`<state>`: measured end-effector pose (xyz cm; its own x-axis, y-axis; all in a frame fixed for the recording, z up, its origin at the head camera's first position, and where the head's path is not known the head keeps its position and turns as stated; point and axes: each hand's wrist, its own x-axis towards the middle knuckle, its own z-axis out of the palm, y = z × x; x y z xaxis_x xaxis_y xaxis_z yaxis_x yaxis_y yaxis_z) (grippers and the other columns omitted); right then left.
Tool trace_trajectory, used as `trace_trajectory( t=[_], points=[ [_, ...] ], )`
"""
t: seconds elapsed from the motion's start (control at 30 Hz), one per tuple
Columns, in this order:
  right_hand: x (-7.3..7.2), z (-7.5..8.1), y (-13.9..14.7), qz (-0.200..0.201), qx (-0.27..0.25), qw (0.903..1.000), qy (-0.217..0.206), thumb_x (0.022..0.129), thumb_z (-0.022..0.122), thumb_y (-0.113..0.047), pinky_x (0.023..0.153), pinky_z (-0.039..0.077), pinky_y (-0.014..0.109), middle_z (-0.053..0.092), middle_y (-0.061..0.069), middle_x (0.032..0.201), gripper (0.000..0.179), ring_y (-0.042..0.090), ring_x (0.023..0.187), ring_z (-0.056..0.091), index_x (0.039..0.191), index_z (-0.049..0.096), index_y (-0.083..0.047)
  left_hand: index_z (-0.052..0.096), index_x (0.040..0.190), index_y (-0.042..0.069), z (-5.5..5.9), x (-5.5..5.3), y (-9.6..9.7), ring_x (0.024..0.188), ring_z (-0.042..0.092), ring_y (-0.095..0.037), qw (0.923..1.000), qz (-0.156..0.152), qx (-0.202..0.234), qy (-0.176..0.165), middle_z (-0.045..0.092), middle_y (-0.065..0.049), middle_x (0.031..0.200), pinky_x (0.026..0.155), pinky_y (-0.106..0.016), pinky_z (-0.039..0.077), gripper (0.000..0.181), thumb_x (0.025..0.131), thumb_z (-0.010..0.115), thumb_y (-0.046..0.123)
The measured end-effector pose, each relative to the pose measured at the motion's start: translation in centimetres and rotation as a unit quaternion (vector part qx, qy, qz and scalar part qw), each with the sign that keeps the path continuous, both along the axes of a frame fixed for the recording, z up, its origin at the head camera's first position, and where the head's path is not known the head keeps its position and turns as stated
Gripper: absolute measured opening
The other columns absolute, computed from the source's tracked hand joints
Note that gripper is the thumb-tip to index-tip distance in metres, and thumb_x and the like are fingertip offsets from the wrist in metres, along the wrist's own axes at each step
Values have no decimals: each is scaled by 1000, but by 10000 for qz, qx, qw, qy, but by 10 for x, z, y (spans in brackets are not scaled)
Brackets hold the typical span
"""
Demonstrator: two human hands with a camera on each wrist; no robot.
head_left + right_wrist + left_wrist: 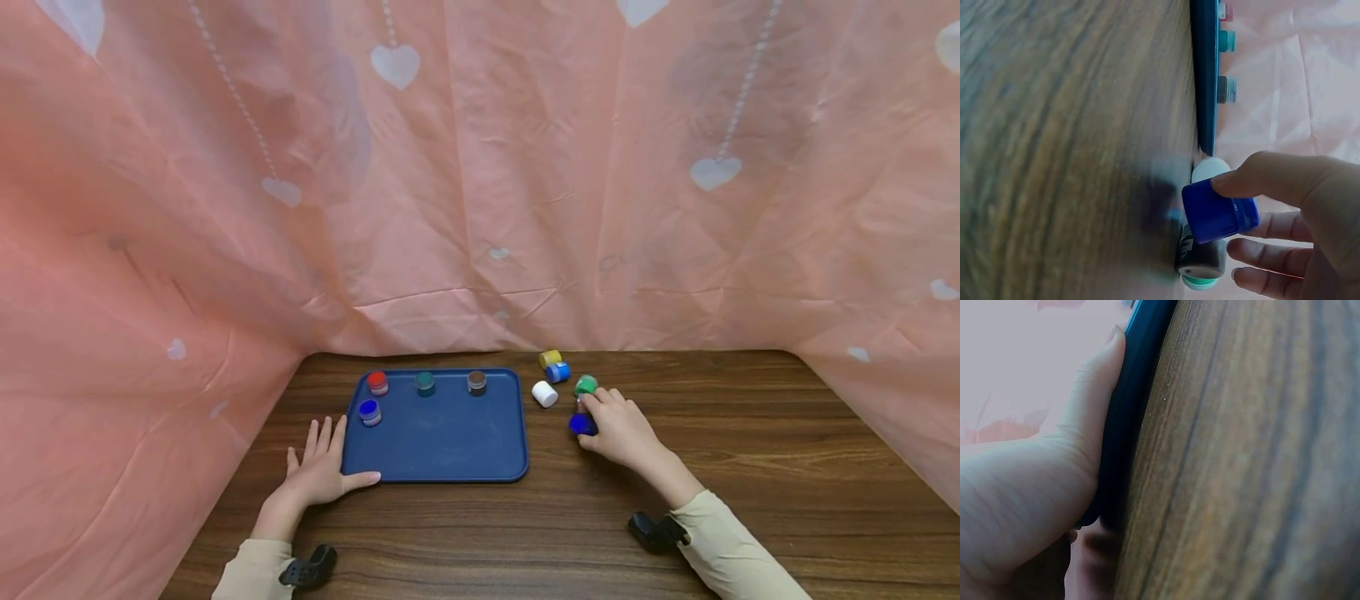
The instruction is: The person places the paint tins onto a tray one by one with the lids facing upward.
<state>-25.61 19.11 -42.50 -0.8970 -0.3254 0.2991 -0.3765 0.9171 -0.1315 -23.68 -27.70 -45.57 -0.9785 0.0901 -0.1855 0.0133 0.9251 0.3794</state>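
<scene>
My right hand [618,429] pinches a dark blue paint jar [1216,211] between thumb and fingers, over the table to the right of the tray. Right behind this jar, the right wrist view shows a dark jar [1200,257] with a green-lidded jar [586,385] beyond it. My left hand [318,471] rests at the near left corner of the blue tray [442,450], fingers spread along its left side and thumb on its front rim. On the tray, a red jar [377,382], a teal jar [425,383] and a brown jar [476,382] form a back row. Another blue jar [370,412] stands before the red one.
Between tray and right hand, a white jar [544,394] lies on the brown wooden table [480,533]. A yellow jar [550,359] and a brighter blue jar [558,372] lie together farther back. A pink curtain [480,208] with hearts hangs behind the table and along its sides.
</scene>
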Motion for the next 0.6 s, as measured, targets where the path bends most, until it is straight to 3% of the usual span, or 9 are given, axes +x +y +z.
trace_trajectory(
  t=[0.27, 0.6],
  points=[
    [2, 4, -4, -31, -20, 10000, -75, 73, 80, -31, 65, 44, 40, 60, 5, 92, 34, 24, 85, 53, 94, 61, -12, 1, 157, 4, 1, -3, 1, 147, -14, -48, 10000, -9, -29, -19, -3, -30, 161, 104, -79, -7, 128, 72, 62, 78],
    [-1, 4, -19, 255, -56, 9995, 194, 73, 81, -37, 65, 45, 38, 59, 3, 91, 37, 22, 87, 54, 97, 66, -12, 3, 157, 3, 5, -1, 2, 147, -13, -49, 10000, -4, 6, -30, -3, -31, 160, 104, -80, -7, 126, 73, 64, 75]
  ],
)
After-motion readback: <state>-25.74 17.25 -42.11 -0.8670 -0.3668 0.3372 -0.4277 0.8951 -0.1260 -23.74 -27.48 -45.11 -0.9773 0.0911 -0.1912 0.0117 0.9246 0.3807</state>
